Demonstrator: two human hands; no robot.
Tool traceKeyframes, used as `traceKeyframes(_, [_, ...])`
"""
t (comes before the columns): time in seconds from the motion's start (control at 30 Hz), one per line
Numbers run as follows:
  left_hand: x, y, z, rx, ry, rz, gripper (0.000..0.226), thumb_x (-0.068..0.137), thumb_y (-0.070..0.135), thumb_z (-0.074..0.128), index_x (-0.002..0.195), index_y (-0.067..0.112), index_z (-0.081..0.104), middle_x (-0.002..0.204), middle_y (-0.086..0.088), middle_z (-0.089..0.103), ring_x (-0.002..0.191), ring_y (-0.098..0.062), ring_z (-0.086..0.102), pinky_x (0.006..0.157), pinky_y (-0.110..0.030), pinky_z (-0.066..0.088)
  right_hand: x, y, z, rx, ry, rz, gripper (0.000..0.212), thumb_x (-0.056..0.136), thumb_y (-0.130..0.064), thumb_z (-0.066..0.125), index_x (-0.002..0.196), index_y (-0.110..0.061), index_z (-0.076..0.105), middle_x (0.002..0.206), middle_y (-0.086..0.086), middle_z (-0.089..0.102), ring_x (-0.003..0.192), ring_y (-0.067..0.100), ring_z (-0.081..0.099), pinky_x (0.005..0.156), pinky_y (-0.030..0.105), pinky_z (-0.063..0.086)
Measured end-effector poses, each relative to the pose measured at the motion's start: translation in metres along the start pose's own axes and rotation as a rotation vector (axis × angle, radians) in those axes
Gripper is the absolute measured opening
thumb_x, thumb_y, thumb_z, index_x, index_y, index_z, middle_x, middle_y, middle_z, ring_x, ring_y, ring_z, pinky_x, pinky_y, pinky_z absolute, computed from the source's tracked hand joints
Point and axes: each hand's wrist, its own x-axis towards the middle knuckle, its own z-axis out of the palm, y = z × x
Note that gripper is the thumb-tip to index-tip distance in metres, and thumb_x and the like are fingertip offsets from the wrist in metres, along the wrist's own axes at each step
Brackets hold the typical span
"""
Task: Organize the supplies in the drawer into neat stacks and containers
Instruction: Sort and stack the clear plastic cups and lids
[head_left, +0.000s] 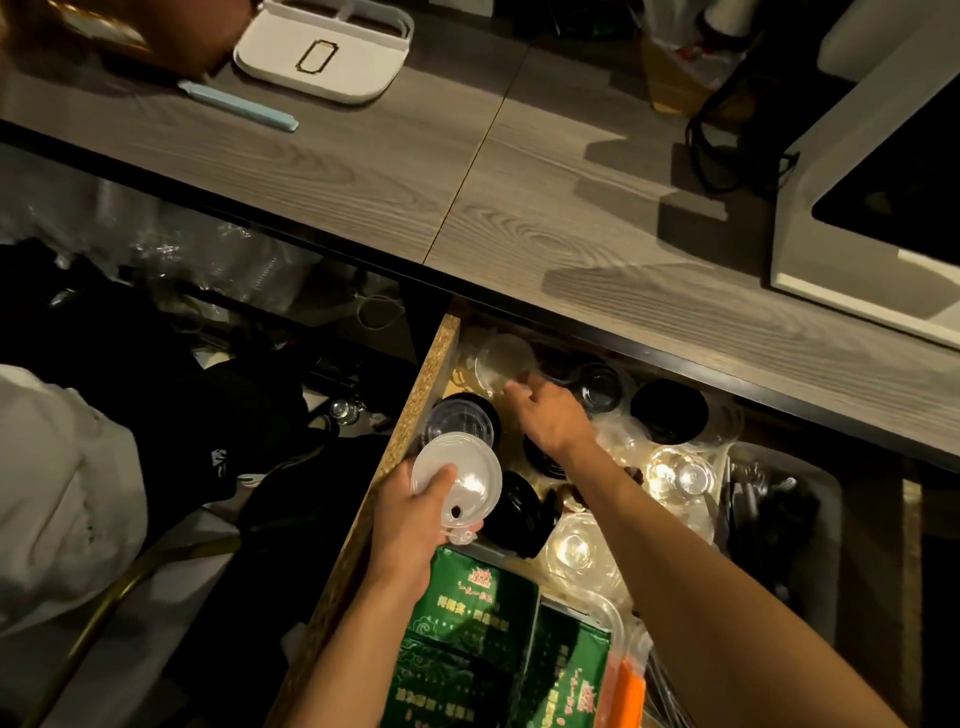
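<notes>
From the head camera, the left hand (410, 512) grips a clear lid (457, 480) by its edge over the drawer's (415, 415) left wall. The right hand (550, 415), fingers loosely curled and holding nothing I can make out, reaches toward a clear cup (504, 361) at the drawer's far left corner. That cup lies just beyond the right fingertips, so the right hand is the nearer one.

So I've got the drawer (415, 410) pulled out under the countertop (519, 171). Lids (457, 475) and cups (675, 475) sit in the middle, packets (470, 623) nearest me, cutlery tray (826, 519) on the right. Up on the counter, a board (322, 52) sits far left, with a machine (878, 171) on the right.
</notes>
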Motion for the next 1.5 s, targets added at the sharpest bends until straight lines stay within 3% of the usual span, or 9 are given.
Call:
traceKeyframes(0.43, [0.003, -0.003, 0.000, 0.007, 0.007, 0.002, 0.013, 0.096, 0.011, 0.064, 0.097, 0.023, 0.067, 0.102, -0.010, 0.070, 0.093, -0.033, 0.070, 0.064, -0.048, 0.062, 0.027, -0.018, 0.029, -0.154, 0.270, 0.059, 0.042, 0.087, -0.050, 0.067, 0.116, -0.019, 0.068, 0.107, 0.005, 0.069, 0.100, 0.025, 0.066, 0.076, 0.034, 0.055])
traceKeyframes(0.57, [0.002, -0.003, 0.000, -0.021, 0.001, -0.009, 0.012, 0.096, 0.010, 0.064, 0.100, 0.021, 0.067, 0.103, -0.009, 0.069, 0.093, -0.031, 0.069, 0.061, -0.044, 0.062, 0.018, -0.007, 0.025, 0.106, 0.343, 0.077, 0.026, 0.089, -0.039, 0.067, 0.102, -0.019, 0.075, 0.096, 0.003, 0.073, 0.078, 0.016, 0.065, 0.067, 0.026, 0.048])
traceKeyframes(0.8, [-0.007, -0.001, 0.005, -0.088, 0.004, -0.039, 0.014, 0.097, 0.011, 0.063, 0.107, 0.020, 0.064, 0.109, -0.009, 0.065, 0.094, -0.030, 0.068, 0.063, -0.046, 0.062, -0.050, -0.007, -0.005, 0.572, 0.447, -0.128, 0.014, 0.089, -0.019, 0.071, 0.097, -0.011, 0.078, 0.095, 0.002, 0.069, 0.083, -0.003, 0.062, 0.076, 0.013, 0.046])
traceKeyframes(0.97, [-0.018, 0.000, 0.012, -0.004, -0.032, 0.028, 0.027, 0.097, 0.014, 0.062, 0.118, 0.032, 0.062, 0.121, -0.001, 0.062, 0.108, -0.023, 0.061, 0.081, -0.057, 0.059, -0.098, -0.008, -0.021, 0.830, 0.503, -0.121, 0.010, 0.089, -0.021, 0.072, 0.095, -0.017, 0.079, 0.093, -0.006, 0.069, 0.084, 0.015, 0.068, 0.072, 0.039, 0.059])
traceKeyframes(1.07, [-0.031, 0.007, 0.017, 0.072, -0.056, 0.048, 0.035, 0.100, 0.016, 0.057, 0.118, 0.045, 0.063, 0.129, 0.005, 0.057, 0.116, -0.023, 0.056, 0.091, -0.058, 0.055, -0.128, -0.006, -0.032, 0.781, 0.546, -0.173, 0.009, 0.088, -0.019, 0.072, 0.094, -0.017, 0.078, 0.091, -0.010, 0.068, 0.089, 0.012, 0.067, 0.076, 0.034, 0.057])
traceKeyframes(1.17, [-0.047, 0.014, 0.022, -0.062, -0.083, -0.047, 0.019, 0.101, 0.034, 0.055, 0.115, 0.040, 0.067, 0.128, 0.001, 0.056, 0.113, -0.030, 0.057, 0.071, -0.051, 0.061, -0.157, 0.001, -0.036, 0.642, 0.509, -0.296, 0.011, 0.089, -0.020, 0.069, 0.097, -0.019, 0.077, 0.097, -0.008, 0.068, 0.090, 0.007, 0.065, 0.075, 0.025, 0.054])
traceKeyframes(1.37, [-0.064, 0.022, 0.033, -0.141, -0.206, -0.156, 0.106, 0.050, 0.099, 0.057, 0.130, 0.030, 0.061, 0.123, -0.011, 0.069, 0.108, -0.031, 0.069, 0.089, -0.060, 0.056, -0.189, 0.018, -0.029, 0.247, 0.481, -0.574, 0.024, 0.090, -0.036, 0.064, 0.102, -0.019, 0.077, 0.103, -0.010, 0.066, 0.101, 0.008, 0.059, 0.086, 0.020, 0.047])
traceKeyframes(1.43, [-0.072, 0.033, 0.038, -0.141, -0.237, -0.155, 0.099, 0.053, 0.096, 0.059, 0.130, 0.035, 0.059, 0.124, -0.009, 0.067, 0.107, -0.032, 0.068, 0.089, -0.061, 0.055, -0.197, 0.019, -0.027, 0.147, 0.461, -0.608, 0.022, 0.089, -0.034, 0.065, 0.102, -0.021, 0.077, 0.104, -0.009, 0.065, 0.102, 0.011, 0.057, 0.087, 0.021, 0.044])
traceKeyframes(1.5, [-0.083, 0.043, 0.042, -0.104, -0.232, -0.089, 0.050, 0.078, 0.074, 0.063, 0.118, 0.045, 0.062, 0.125, -0.002, 0.063, 0.107, -0.027, 0.066, 0.083, -0.053, 0.059, -0.204, 0.019, -0.027, 0.148, 0.441, -0.601, 0.021, 0.089, -0.034, 0.065, 0.102, -0.021, 0.076, 0.106, -0.009, 0.064, 0.105, 0.011, 0.057, 0.090, 0.023, 0.043])
